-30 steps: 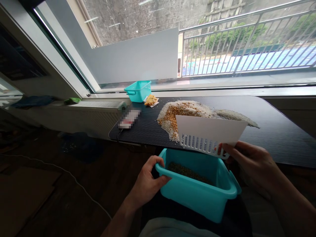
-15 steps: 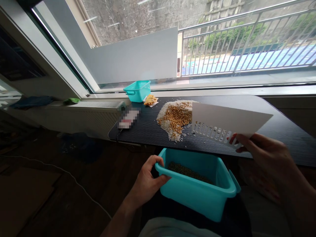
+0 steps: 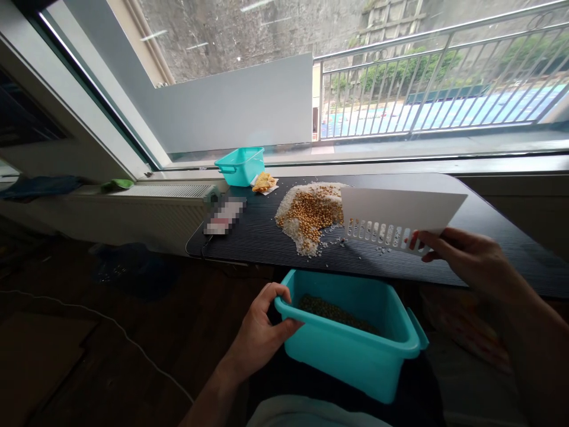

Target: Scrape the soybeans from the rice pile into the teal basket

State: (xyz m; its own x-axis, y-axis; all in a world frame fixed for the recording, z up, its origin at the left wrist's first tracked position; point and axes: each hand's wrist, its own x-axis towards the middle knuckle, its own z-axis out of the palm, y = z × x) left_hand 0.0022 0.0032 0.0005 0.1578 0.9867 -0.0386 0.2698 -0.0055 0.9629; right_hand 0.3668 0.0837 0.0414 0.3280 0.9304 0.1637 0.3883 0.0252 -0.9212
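Lowered since the earlier frame, the slotted white tray (image 3: 400, 216) in the right hand (image 3: 466, 264) meets the grain pile (image 3: 309, 213) on the surface (image 3: 262, 237); the left hand (image 3: 262, 332) grips the teal bin (image 3: 355, 344).

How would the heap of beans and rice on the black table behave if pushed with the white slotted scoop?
The heap would probably spread rather than slide whole, being loose grains with some already scattered. The round beans may roll across the table. Rice could slip through the scoop's slots.

head-worn camera looks down toward windowside table (image 3: 444, 261).
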